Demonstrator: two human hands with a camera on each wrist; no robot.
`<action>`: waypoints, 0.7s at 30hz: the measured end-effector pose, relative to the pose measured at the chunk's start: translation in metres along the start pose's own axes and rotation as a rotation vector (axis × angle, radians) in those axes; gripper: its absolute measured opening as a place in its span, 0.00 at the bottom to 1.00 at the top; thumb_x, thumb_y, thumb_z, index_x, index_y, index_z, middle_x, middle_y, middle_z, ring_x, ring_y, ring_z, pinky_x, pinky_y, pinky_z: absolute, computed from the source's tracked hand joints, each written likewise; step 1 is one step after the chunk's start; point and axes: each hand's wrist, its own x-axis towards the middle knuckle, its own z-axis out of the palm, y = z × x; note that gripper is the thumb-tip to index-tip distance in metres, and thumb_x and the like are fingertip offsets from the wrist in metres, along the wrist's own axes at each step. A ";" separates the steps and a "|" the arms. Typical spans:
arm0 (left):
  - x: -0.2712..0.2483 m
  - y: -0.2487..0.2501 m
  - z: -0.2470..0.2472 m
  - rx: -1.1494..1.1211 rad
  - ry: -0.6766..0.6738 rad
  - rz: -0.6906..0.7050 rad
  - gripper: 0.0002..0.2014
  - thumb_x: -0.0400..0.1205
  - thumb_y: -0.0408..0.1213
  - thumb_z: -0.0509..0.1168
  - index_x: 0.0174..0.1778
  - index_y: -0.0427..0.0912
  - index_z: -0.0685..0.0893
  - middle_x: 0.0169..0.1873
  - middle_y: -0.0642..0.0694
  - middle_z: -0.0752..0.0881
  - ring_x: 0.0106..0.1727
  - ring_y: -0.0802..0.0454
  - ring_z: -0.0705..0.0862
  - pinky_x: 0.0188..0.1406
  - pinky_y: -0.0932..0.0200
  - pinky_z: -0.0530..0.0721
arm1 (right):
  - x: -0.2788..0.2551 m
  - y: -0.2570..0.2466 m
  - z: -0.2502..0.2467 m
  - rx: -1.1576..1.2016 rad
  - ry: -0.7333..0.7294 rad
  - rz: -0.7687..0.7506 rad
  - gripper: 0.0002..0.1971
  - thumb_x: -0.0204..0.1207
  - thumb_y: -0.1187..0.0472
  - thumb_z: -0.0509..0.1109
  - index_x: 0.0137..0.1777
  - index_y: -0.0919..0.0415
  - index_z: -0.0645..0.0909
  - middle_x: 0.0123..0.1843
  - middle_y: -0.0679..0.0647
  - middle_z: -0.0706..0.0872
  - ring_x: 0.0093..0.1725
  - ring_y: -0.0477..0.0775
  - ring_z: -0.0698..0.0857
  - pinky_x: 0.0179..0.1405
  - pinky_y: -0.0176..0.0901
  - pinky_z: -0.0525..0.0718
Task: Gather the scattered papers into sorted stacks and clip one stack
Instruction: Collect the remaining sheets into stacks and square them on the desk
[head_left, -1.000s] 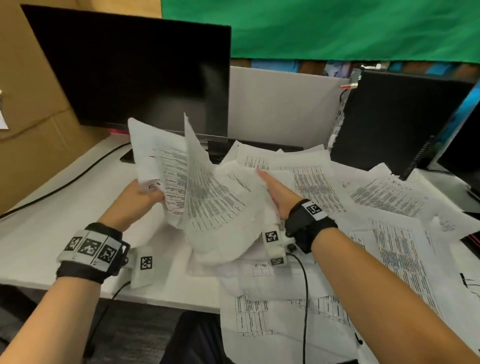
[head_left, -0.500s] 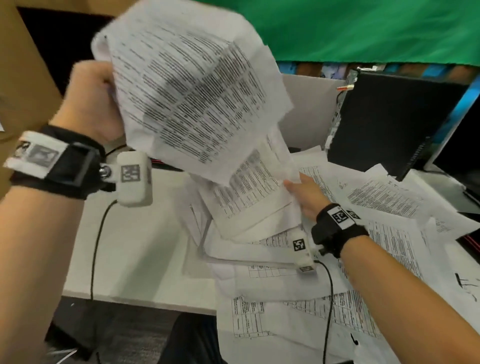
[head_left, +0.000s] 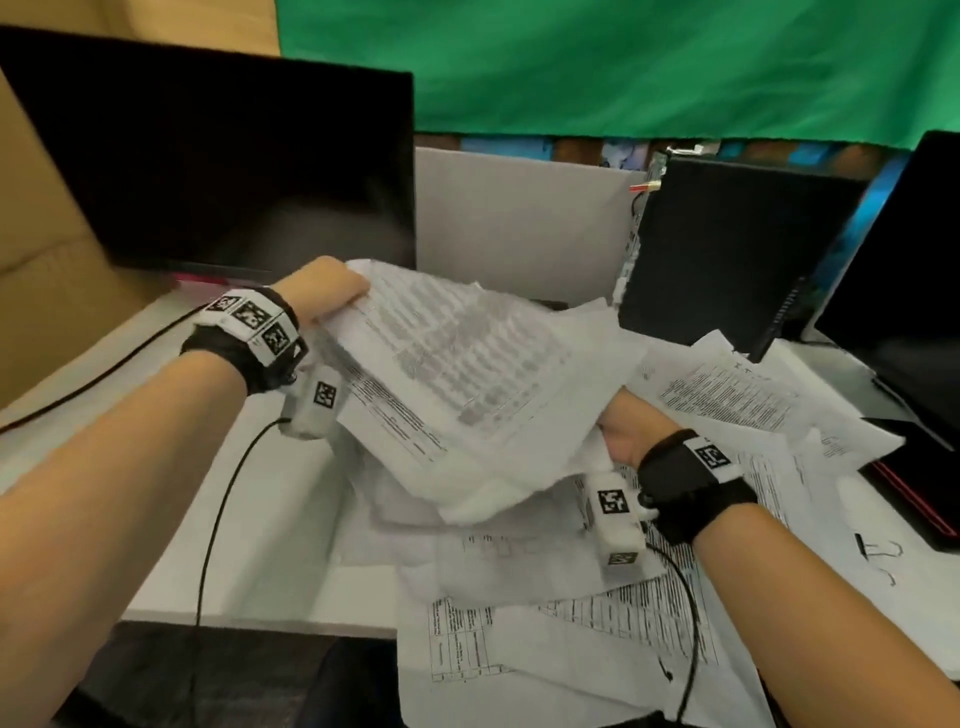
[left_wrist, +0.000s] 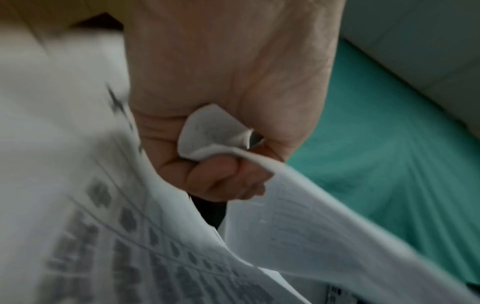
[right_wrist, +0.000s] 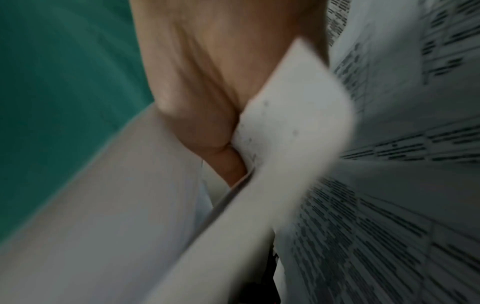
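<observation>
The left hand (head_left: 322, 291) grips the bundle of papers (head_left: 457, 374) at its 10 o'clock corner, and the right hand (head_left: 631, 431) pinches its 4 o'clock edge. The bundle hangs above loose sheets (head_left: 571, 634) on the desk (head_left: 156, 457). Bare desk lies at 8 o'clock; a monitor (head_left: 218, 156) stands at 11.

A bundle of printed sheets (head_left: 457, 374), white with dense tabular text, is raised above the tabletop (head_left: 270, 519), tilted and sagging at centre. Loose papers (head_left: 597, 623) lie scattered and overlapping beneath and to the right. A black binder clip (head_left: 878, 549) rests on them.
</observation>
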 end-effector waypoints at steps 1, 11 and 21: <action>0.000 -0.004 0.002 0.034 0.021 0.021 0.10 0.79 0.36 0.61 0.41 0.33 0.83 0.46 0.31 0.85 0.46 0.37 0.84 0.44 0.48 0.80 | -0.003 0.001 -0.001 0.024 0.012 0.028 0.28 0.76 0.53 0.74 0.74 0.64 0.78 0.71 0.64 0.83 0.70 0.68 0.81 0.73 0.65 0.76; -0.021 -0.074 0.017 -0.614 0.299 -0.349 0.49 0.67 0.67 0.69 0.78 0.42 0.65 0.75 0.39 0.71 0.72 0.39 0.74 0.68 0.40 0.76 | -0.002 0.017 -0.002 0.198 -0.055 0.153 0.23 0.88 0.56 0.59 0.78 0.68 0.72 0.76 0.68 0.76 0.73 0.68 0.77 0.73 0.62 0.77; -0.061 -0.028 0.036 -0.775 0.055 0.269 0.20 0.80 0.24 0.66 0.67 0.42 0.80 0.61 0.46 0.86 0.63 0.52 0.85 0.68 0.45 0.80 | -0.008 -0.023 0.025 -0.055 -0.045 -0.085 0.33 0.75 0.36 0.58 0.78 0.49 0.72 0.76 0.52 0.79 0.77 0.54 0.76 0.74 0.45 0.73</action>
